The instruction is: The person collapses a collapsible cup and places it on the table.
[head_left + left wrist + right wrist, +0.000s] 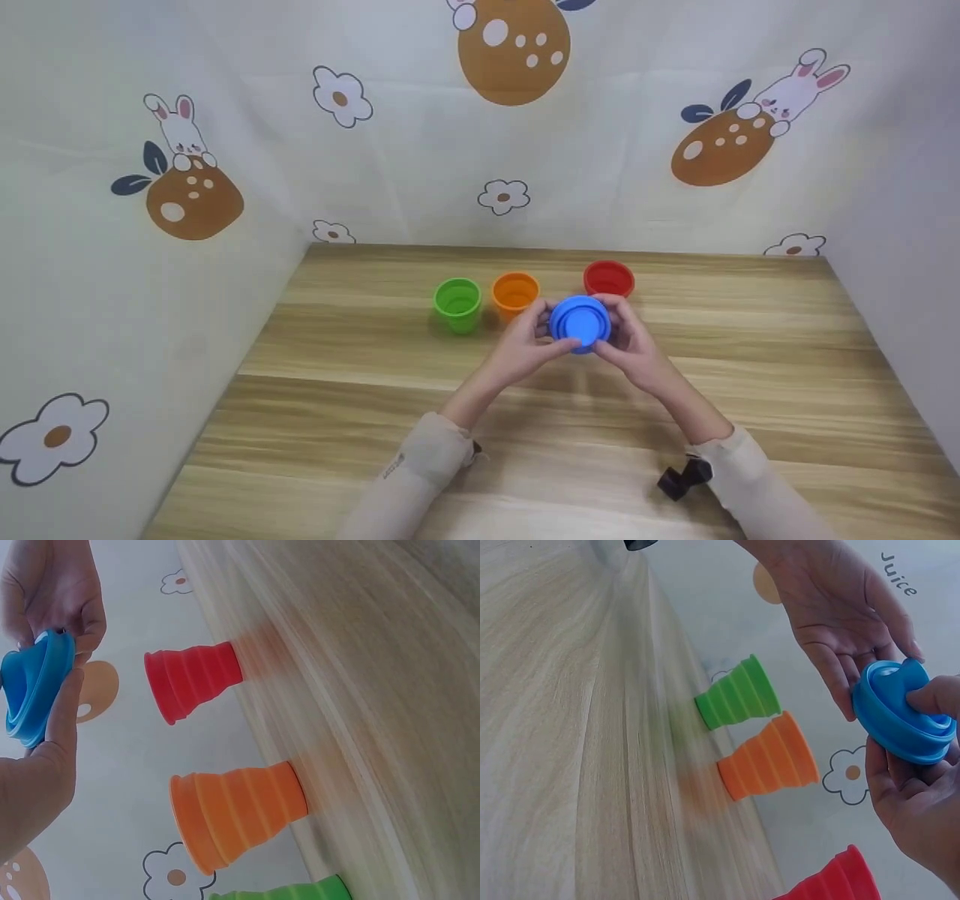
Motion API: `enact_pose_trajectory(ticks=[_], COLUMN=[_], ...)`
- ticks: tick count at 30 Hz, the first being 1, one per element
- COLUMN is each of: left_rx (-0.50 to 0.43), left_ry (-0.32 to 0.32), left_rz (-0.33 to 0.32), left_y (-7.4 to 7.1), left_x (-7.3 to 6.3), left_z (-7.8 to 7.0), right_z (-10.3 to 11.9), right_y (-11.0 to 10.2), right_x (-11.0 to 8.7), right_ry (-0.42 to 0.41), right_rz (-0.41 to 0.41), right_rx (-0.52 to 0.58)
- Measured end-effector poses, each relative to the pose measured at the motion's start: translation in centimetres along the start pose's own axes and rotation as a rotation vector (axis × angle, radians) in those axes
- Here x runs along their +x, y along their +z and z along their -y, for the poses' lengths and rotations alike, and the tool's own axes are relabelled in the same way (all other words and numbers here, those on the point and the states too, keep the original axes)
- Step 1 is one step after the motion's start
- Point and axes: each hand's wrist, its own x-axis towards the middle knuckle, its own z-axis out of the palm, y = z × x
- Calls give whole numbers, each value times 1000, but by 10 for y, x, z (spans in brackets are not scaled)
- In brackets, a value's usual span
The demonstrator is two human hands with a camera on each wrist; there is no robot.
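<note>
A blue collapsible cup (pixel 582 324), mostly flattened into rings, is held up over the table between both hands. My left hand (pixel 525 346) grips its left side, thumb at the near rim and fingers behind. My right hand (pixel 634 346) holds the opposite side the same way; in the right wrist view its thumb presses on the blue rings (pixel 900 716), which look bent there. Beyond the hands stand an orange cup (pixel 515 291) and a red cup (pixel 609 277), both extended and upright. A green cup (pixel 457 301), also extended, stands left of the orange one.
The wooden table (pixel 337 427) meets a patterned cloth wall (pixel 420 150) at the back, with more cloth at the left and a pale wall (pixel 892 225) at the right. A black device (pixel 684 478) sits at the right wrist, by the sleeve.
</note>
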Motion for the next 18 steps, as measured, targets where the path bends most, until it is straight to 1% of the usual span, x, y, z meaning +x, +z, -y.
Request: enact_pose_trajectory(ticks=[3,7,12,15,18], left_rx=[6,29,89,85,65], left_ry=[-7,2,12,10,6], left_rz=[1,7,48,70,75], left_y=[1,0,-8,-11,-13], left_x=[0,1,4,4,4], left_z=[0,0,3,3,1], right_z=[1,4,10,11,11], right_y=[0,0,-3,-4,-5], right_x=[1,0,1,1,0], right_ry=[8,31,76,92,100], right_rz=[-5,10,53,77,94], right_rx=[-16,-36,-106,-119,-90])
